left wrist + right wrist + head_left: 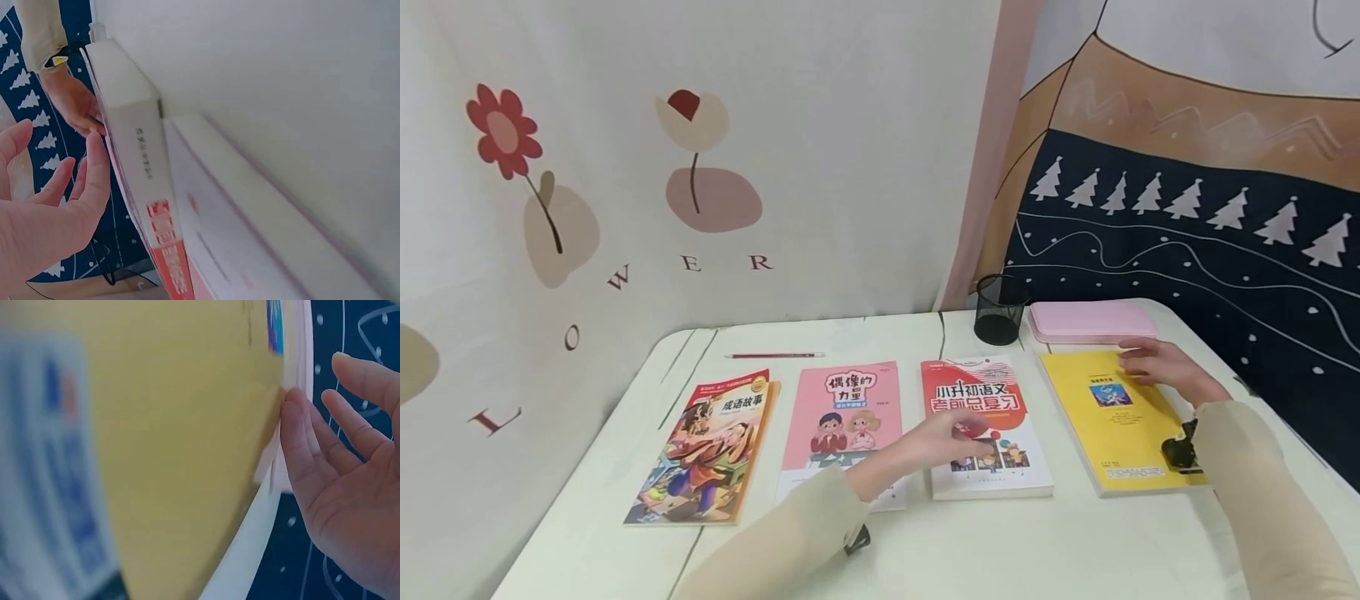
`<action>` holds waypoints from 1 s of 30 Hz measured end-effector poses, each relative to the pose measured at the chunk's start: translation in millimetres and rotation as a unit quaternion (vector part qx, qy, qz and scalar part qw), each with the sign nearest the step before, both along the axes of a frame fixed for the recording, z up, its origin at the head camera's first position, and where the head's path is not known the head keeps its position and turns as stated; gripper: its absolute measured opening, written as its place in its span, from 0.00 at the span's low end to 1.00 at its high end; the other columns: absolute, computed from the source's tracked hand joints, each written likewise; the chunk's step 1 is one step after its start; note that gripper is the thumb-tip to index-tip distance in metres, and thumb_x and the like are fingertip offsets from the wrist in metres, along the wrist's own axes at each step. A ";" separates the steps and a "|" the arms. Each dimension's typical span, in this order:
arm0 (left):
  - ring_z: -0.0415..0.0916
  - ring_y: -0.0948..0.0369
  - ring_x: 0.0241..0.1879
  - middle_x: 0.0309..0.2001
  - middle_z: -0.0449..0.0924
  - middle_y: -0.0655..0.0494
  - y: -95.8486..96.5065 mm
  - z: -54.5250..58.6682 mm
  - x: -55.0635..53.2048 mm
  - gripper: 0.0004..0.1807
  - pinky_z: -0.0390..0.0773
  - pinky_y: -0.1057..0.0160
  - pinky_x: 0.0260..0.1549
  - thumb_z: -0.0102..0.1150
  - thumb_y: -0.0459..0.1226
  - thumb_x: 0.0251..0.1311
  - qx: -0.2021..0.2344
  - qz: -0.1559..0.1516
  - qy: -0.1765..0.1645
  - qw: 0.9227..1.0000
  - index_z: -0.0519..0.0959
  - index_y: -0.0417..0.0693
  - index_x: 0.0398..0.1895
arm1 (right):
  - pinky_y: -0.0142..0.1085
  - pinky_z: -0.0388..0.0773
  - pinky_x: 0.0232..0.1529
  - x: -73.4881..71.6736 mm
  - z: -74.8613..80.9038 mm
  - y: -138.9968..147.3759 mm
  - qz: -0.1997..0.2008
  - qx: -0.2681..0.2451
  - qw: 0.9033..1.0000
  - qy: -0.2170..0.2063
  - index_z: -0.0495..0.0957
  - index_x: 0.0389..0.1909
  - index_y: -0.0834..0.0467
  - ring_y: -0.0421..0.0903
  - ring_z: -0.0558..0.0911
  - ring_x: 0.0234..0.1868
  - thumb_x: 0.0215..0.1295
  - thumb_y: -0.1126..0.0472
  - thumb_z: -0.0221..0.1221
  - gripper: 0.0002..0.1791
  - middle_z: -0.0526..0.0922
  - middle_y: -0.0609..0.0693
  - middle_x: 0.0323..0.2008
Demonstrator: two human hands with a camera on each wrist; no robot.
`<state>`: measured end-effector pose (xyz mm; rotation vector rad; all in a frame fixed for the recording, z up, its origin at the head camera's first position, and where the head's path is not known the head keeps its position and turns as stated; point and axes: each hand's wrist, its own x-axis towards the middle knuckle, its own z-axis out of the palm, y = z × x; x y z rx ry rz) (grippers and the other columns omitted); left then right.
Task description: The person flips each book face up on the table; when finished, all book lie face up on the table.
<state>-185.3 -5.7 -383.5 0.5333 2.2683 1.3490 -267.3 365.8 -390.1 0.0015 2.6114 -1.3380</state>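
Note:
Over the lower half of a thick red-and-white book (pixel 985 479), my left hand (pixel 936 440) hovers with loosely bent fingers and holds nothing. The left wrist view shows this hand (pixel 56 225) beside the book's spine (pixel 144 144), apart from it. My right hand (pixel 1172 371) is at the upper right of a yellow book (pixel 1093 417) that lies flat. In the right wrist view, the fingertips (pixel 297 406) of that hand are right at the yellow book's edge (pixel 265 434), its fingers extended and the thumb held away.
Left of these lie a pink book (pixel 865 379) and a colourful storybook (pixel 707 450). A red pencil (pixel 775 356) lies behind them. At the back of the table (pixel 880 550) are a black mesh pen holder (pixel 998 325) and a pink case (pixel 1093 321), near the curtain (pixel 850 167).

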 end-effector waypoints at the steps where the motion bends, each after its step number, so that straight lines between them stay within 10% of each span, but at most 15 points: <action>1: 0.71 0.66 0.36 0.42 0.74 0.63 3.1 0.8 -0.3 0.20 0.74 0.67 0.33 0.63 0.41 0.49 0.001 0.000 -0.004 1.000 0.75 0.51 0.48 | 0.46 0.68 0.49 0.3 -0.9 4.0 -0.005 0.003 1.000 -0.002 0.51 0.62 0.69 0.57 0.67 0.46 0.63 0.53 0.51 0.34 0.61 0.69 0.54; 7: 0.75 0.62 0.30 0.35 0.74 0.59 21.4 -0.7 -0.2 0.20 0.78 0.66 0.29 0.62 0.37 0.50 0.064 0.006 -0.071 0.995 0.74 0.46 0.48 | 0.52 0.64 0.51 0.7 -4.1 16.6 -0.019 0.000 1.000 -0.011 0.49 0.62 0.70 0.59 0.64 0.48 0.62 0.49 0.50 0.37 0.57 0.69 0.56; 15: 0.78 0.55 0.33 0.36 0.74 0.52 41.4 -6.1 5.0 0.22 0.78 0.60 0.30 0.57 0.31 0.54 0.184 -0.012 -0.167 0.968 0.69 0.38 0.53 | 0.54 0.61 0.53 -2.2 -2.0 19.4 -0.024 0.010 0.999 -0.038 0.46 0.63 0.69 0.61 0.64 0.48 0.60 0.47 0.52 0.41 0.55 0.69 0.58; 30: 0.76 0.47 0.37 0.40 0.70 0.49 84.5 -3.0 17.6 0.19 0.76 0.51 0.34 0.54 0.29 0.56 0.206 -0.019 -0.286 0.935 0.66 0.41 0.52 | 0.36 0.68 0.40 -19.2 -5.5 18.2 -0.033 0.012 0.998 -0.055 0.45 0.63 0.70 0.60 0.61 0.46 0.61 0.58 0.50 0.36 0.53 0.70 0.54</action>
